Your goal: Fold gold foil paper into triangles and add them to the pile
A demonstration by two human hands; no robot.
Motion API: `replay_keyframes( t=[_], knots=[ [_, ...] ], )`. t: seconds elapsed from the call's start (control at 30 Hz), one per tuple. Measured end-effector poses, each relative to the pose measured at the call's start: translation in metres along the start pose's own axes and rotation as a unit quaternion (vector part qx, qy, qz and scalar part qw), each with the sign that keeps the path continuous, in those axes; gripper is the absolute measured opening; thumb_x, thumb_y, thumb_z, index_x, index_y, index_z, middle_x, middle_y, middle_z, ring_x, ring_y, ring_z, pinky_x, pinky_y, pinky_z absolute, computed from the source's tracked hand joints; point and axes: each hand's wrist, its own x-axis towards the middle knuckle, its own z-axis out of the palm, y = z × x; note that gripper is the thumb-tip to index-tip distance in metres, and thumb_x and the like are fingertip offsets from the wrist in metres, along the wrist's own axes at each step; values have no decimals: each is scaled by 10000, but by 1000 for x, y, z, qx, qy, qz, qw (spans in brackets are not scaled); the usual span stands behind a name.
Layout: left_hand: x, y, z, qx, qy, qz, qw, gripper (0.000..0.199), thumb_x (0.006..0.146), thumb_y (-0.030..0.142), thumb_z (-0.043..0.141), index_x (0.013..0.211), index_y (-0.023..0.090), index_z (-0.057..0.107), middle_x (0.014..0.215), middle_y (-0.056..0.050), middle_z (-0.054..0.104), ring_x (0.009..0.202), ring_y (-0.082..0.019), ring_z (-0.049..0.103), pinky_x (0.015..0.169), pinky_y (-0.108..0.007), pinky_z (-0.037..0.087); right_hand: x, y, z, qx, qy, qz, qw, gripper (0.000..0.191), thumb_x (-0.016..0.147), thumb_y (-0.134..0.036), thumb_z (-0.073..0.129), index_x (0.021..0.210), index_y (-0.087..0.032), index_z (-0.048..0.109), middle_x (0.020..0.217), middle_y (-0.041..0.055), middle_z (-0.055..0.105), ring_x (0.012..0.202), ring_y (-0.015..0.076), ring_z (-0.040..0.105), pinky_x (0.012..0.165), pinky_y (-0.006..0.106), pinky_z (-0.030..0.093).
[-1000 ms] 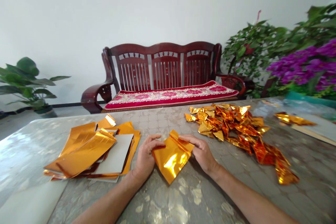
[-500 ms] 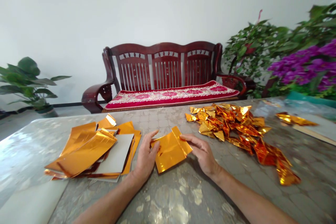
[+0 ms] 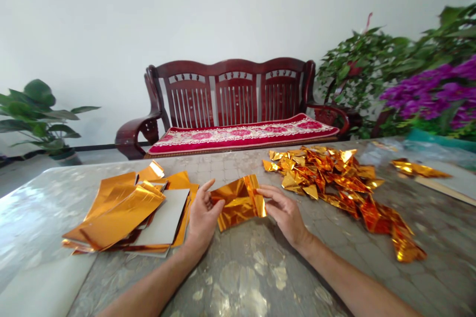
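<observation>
A shiny gold foil sheet (image 3: pixel 237 203) with a folded strip along its right side is held between my two hands above the table. My left hand (image 3: pixel 204 215) grips its left edge, thumb in front and index finger raised. My right hand (image 3: pixel 284 213) pinches the folded right edge between thumb and fingers. Left of them lies a loose stack of gold sheets (image 3: pixel 119 213), some with the pale side up (image 3: pixel 165 218). To the right spreads a heap of folded gold foil pieces (image 3: pixel 323 173).
The patterned table (image 3: pixel 238 277) bears a pale sheet (image 3: pixel 44 285) at its front left. Clear plastic and a board (image 3: pixel 449 178) lie at the right. Beyond stand a dark red wooden bench (image 3: pixel 238 94), a potted plant (image 3: pixel 48 119) and purple flowers (image 3: pixel 439 91).
The foil sheet has tilted and risen slightly, its surface now bent and more creased. My left hand has shifted a little left, with its index finger lifted. My right hand has hardly moved.
</observation>
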Motion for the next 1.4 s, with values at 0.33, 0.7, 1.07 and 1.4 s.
replay_keyframes(
  t=[0.33, 0.7, 1.07, 1.4],
  knots=[
    [-9, 18, -18, 378, -113, 382, 836, 264, 888, 94, 506, 1001, 241, 695, 886, -32, 706, 849, -183, 596, 794, -320, 427, 0, 7, -2, -114, 0, -26, 993, 322, 877, -269, 532, 1154, -197, 680, 1084, 85, 716, 961, 214, 672, 880, 373, 535],
    [-20, 20, -7, 443, -212, 370, 789, 402, 844, 67, 525, 1202, 239, 590, 916, -26, 689, 870, -217, 566, 782, -354, 371, -10, -11, 16, -334, -159, -206, 906, 493, 796, -146, 658, 1277, -210, 569, 1235, 89, 640, 1145, 249, 550, 1004, 419, 445],
    [-21, 13, -4, 437, -243, 372, 782, 351, 889, 183, 575, 1236, 238, 572, 864, -28, 680, 828, -215, 591, 767, -353, 385, -10, -6, 16, -360, -212, -234, 878, 226, 914, -225, 596, 1138, -219, 624, 1102, 70, 671, 1026, 225, 570, 900, 369, 461],
    [-19, 11, -4, 428, -259, 354, 790, 319, 866, 103, 563, 1148, 241, 624, 887, -15, 693, 852, -204, 610, 762, -332, 401, -9, 3, 11, -373, -216, -244, 869, 284, 886, -108, 535, 1108, -228, 664, 967, 46, 695, 948, 198, 584, 858, 331, 455]
  ],
)
